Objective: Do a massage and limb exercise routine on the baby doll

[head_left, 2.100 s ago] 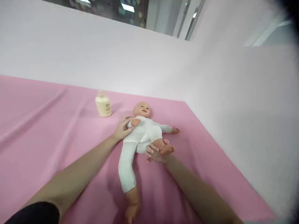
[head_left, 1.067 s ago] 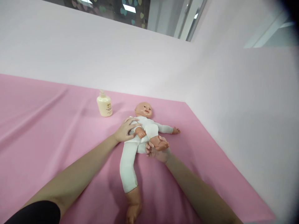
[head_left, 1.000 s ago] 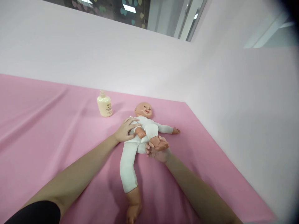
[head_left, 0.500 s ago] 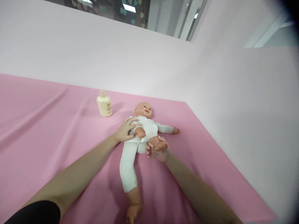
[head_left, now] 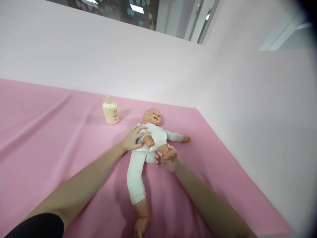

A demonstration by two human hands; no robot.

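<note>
Fingers (head_left: pixel 143 127) of the left hand (head_left: pixel 131 138) spread, thumb apart, across the side of a baby doll (head_left: pixel 149 155) in the head camera's view, seemingly to steady it, while the right hand (head_left: pixel 171 164) curls loosely around its bent leg (head_left: pixel 160 139), apparently to support the raised limb. The doll lies face up on a smooth, lightly creased pink sheet (head_left: pixel 49 142). Soft, padded white cloth covers the body; the rounded head (head_left: pixel 150 116) and bare feet (head_left: pixel 141 225) look like molded plastic. A pale-yellow pump bottle (head_left: pixel 110 113), glossy and round-shouldered, stands upright nearby, perhaps within easy reach.
</note>
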